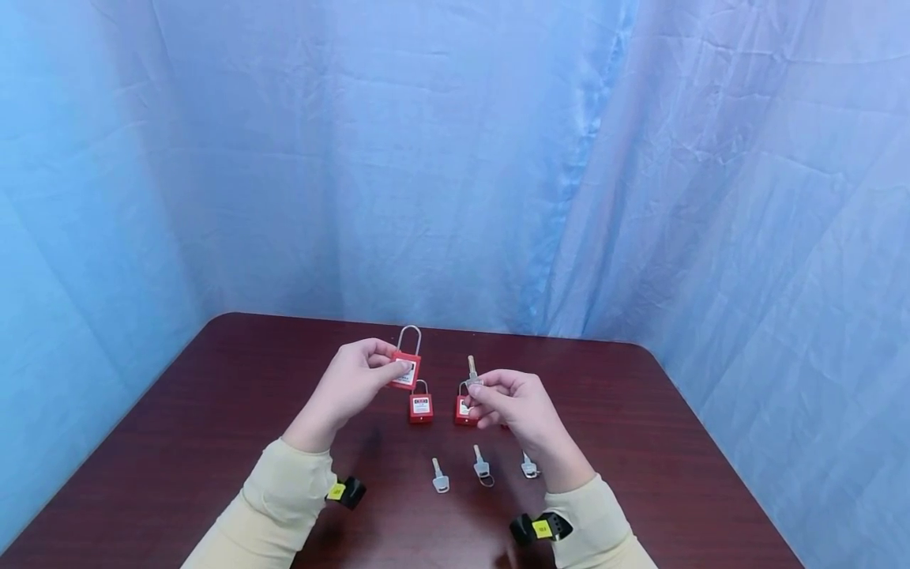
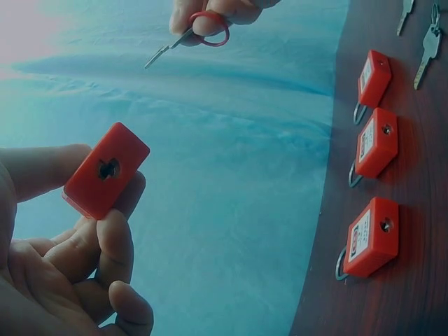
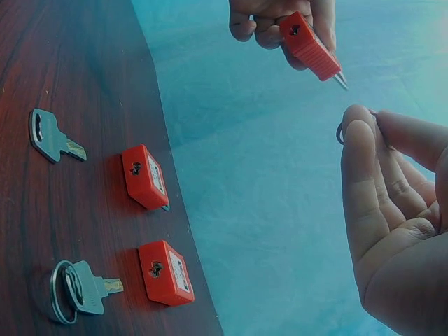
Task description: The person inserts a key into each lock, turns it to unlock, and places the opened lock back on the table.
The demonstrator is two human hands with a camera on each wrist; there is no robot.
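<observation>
My left hand (image 1: 384, 370) holds a red padlock (image 1: 406, 370) with a long silver shackle up off the table; its keyhole (image 2: 108, 169) faces the left wrist camera. To its right, my right hand (image 1: 478, 393) pinches a silver key (image 1: 471, 370), blade pointing up, a short gap from the padlock. In the left wrist view that key (image 2: 168, 47) hangs on a red ring. Two small red padlocks (image 1: 421, 408) (image 1: 464, 411) lie on the table just below the hands.
Three loose keys (image 1: 440, 476) (image 1: 483, 466) (image 1: 528, 466) lie in a row near my wrists on the dark wooden table (image 1: 213, 411). The left wrist view shows a third padlock (image 2: 371, 236) on the table. Blue cloth (image 1: 455, 158) hangs behind and beside the table.
</observation>
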